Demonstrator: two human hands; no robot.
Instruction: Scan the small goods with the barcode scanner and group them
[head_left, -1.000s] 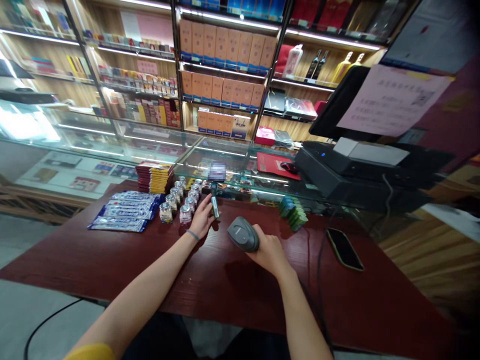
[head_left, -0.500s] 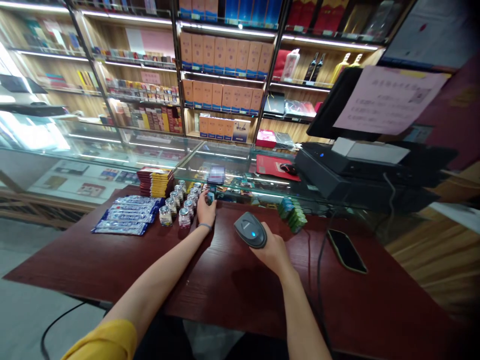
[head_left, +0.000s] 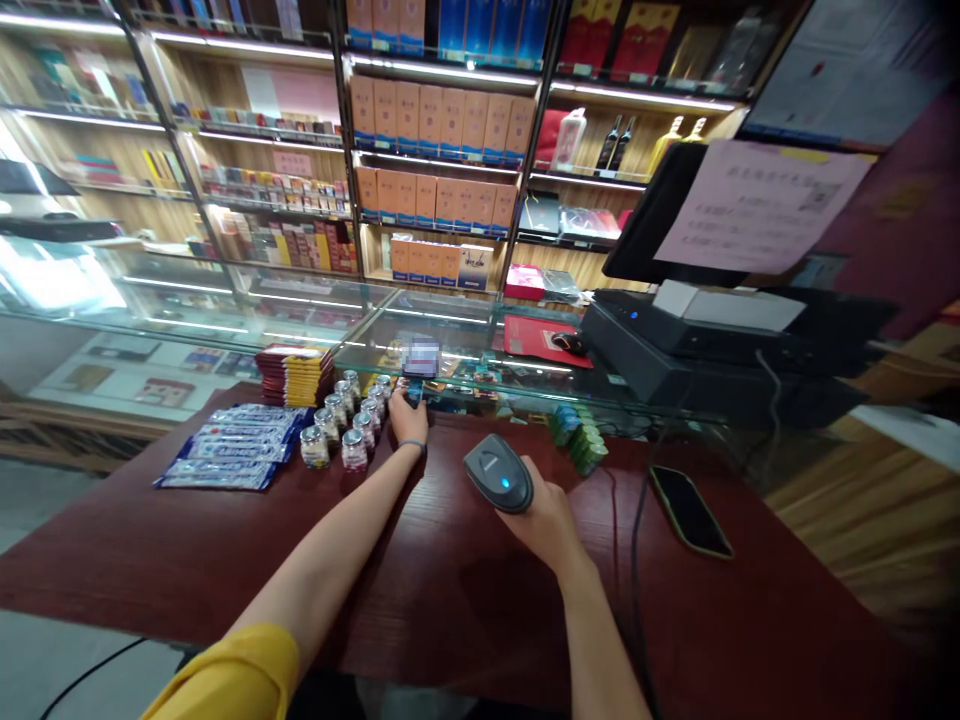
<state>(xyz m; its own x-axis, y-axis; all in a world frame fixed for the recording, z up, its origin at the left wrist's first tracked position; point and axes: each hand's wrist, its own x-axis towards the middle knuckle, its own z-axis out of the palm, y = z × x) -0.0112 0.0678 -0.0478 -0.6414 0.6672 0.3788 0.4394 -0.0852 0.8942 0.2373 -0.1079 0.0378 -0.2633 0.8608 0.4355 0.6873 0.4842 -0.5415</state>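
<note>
left hand [head_left: 409, 418] at far edge of counter [head_left: 450, 570], fingers closed on small teal item [head_left: 415, 393] just beside the jar rows [head_left: 349, 420] | right hand [head_left: 544, 515] fingers clamped on barcode scanner [head_left: 499, 472], blue light on, raised mid-counter | phone [head_left: 690, 510] flat to the right | blue packets [head_left: 232, 445] left of jars

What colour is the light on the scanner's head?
Blue, a small spot on the dark grey scanner in the right hand; head view.
</note>
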